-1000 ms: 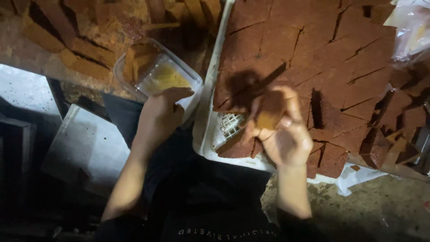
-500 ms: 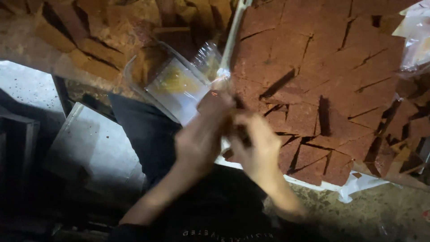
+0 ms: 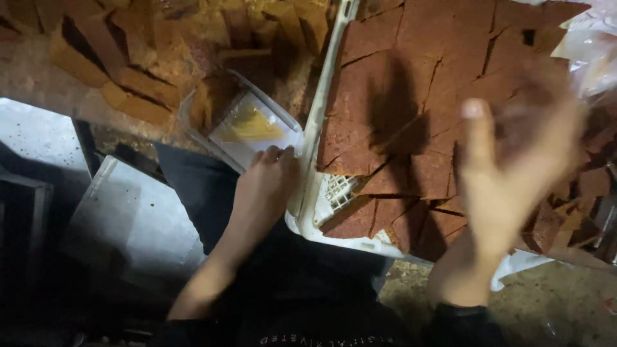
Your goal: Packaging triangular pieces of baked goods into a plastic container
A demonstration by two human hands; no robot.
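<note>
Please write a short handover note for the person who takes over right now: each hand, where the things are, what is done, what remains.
Left hand: fingers rest on the near edge of the clear plastic box, open, holding nothing.
Right hand: raised over the white crate, open, blurred, apparently empty.
Things: flat brown slabs fill the crate; more brown pieces are stacked beyond the box, which holds something yellowish.
Done: cannot tell how much is packed.
Left: many slabs remain in the crate.

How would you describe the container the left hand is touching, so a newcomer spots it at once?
Start at the big white crate filled with red-brown slabs. Just off its left rim, under the left hand, sits a clear plastic tray. Unlike everything around it, it is see-through, with something yellow inside.
</note>
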